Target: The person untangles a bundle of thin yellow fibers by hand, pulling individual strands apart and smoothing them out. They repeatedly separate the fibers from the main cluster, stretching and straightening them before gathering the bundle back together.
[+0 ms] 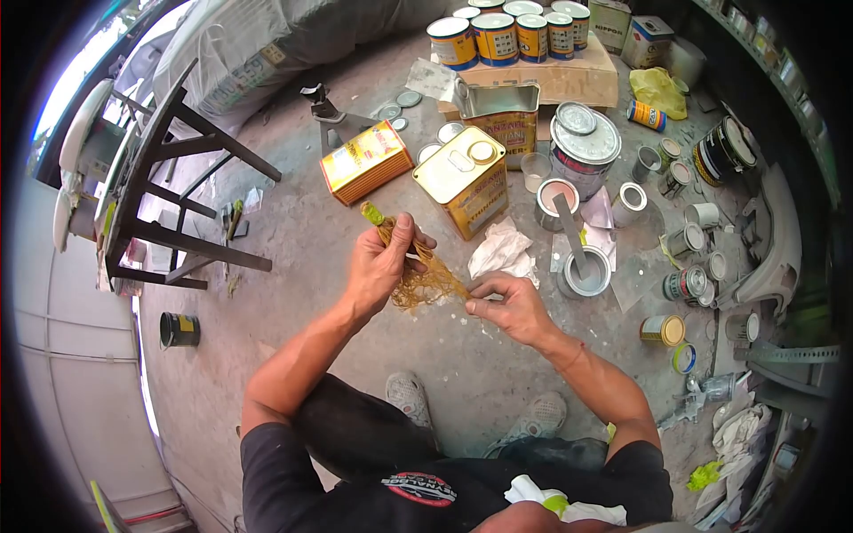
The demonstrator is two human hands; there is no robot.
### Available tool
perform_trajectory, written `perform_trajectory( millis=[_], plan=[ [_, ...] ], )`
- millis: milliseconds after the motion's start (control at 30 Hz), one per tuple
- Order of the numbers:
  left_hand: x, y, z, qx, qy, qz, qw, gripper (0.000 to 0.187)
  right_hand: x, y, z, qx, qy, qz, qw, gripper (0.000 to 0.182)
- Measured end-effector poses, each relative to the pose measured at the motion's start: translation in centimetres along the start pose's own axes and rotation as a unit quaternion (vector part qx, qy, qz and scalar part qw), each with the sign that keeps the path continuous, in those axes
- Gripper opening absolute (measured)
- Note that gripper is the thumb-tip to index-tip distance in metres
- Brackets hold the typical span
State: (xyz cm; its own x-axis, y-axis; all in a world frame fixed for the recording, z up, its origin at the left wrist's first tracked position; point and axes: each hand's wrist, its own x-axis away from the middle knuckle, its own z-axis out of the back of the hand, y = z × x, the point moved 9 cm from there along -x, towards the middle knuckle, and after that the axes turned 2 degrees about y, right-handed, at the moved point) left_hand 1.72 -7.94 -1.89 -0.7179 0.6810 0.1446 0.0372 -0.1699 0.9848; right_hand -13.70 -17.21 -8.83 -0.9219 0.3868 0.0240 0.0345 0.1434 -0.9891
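My left hand (378, 271) is closed round a bunch of yellow-brown netting (421, 290), whose gathered top has a bright green band (373, 213). The loose, stringy part spreads out below my left fingers. My right hand (514, 309) pinches the far end of it between thumb and fingertips, so the netting is stretched between both hands above the floor. Just beyond stand a gold thinner can (469, 191) with a round cap and a crumpled white cloth (503, 253). An orange-and-yellow tin (369, 162) lies on its side behind my left hand.
An open can with a grey stir stick (570, 231) stands to the right, near a larger paint tin (585, 160). Several small cans line the right side. Paint cans sit on a cardboard box (569, 82) at the back. A dark metal stand (169, 186) is on the left.
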Motion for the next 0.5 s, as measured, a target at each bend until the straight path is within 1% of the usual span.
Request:
perform_trajectory(
  millis=[33, 67, 100, 133, 167, 200, 267, 300, 367, 400, 467, 500],
  plan=[
    [0.0, 0.1, -0.3, 0.066, -0.002, -0.015, 0.998, 0.042, 0.0, 0.7, 0.1, -0.032, 0.002, -0.035, 0.999, 0.017],
    [-0.1, 0.0, -0.2, 0.066, -0.001, -0.015, 0.998, 0.042, 0.1, 1.3, 0.0, -0.063, 0.004, -0.07, 0.996, 0.015],
    [-0.3, -0.3, -0.5, 0.096, -0.019, 0.003, 0.995, 0.041, 0.1, 1.5, -0.1, -0.063, 0.003, -0.07, 0.996, 0.015],
    [-0.4, -0.7, -0.8, 0.126, -0.037, 0.021, 0.991, 0.041, 0.2, 1.7, 0.1, -0.07, 0.027, -0.058, 0.995, 0.015],
    [-0.4, -0.9, -0.8, 0.126, -0.037, 0.021, 0.991, 0.041, 0.2, 1.9, 0.4, -0.077, 0.051, -0.047, 0.995, 0.014],
    [-0.4, -1.3, -0.9, 0.123, -0.04, 0.026, 0.991, 0.04, 0.1, 2.3, 0.3, -0.077, 0.051, -0.046, 0.995, 0.014],
    [-0.4, -1.7, -1.1, 0.12, -0.044, 0.032, 0.991, 0.038, 0.1, 3.0, 1.1, -0.126, 0.11, -0.047, 0.985, 0.012],
    [-0.3, -1.9, -1.1, 0.124, -0.04, 0.046, 0.99, 0.039, 0.1, 3.0, 1.2, -0.126, 0.11, -0.046, 0.985, 0.012],
    [-0.2, -1.9, -1.1, 0.129, -0.035, 0.057, 0.989, 0.039, 0.0, 2.8, 1.3, -0.08, 0.101, -0.045, 0.991, 0.011],
    [0.0, -1.9, -1.4, 0.104, -0.042, 0.062, 0.992, 0.04, 0.0, 2.6, 1.4, -0.081, 0.1, -0.043, 0.991, 0.011],
    [0.1, -1.9, -1.3, 0.075, -0.041, 0.063, 0.994, 0.042, 0.2, 1.9, 1.3, 0.001, 0.092, -0.029, 0.995, 0.013],
    [0.1, -2.1, -1.6, 0.045, -0.066, 0.06, 0.995, 0.043, 0.3, 1.7, 1.0, -0.004, 0.085, -0.025, 0.996, 0.013]
  ],
)
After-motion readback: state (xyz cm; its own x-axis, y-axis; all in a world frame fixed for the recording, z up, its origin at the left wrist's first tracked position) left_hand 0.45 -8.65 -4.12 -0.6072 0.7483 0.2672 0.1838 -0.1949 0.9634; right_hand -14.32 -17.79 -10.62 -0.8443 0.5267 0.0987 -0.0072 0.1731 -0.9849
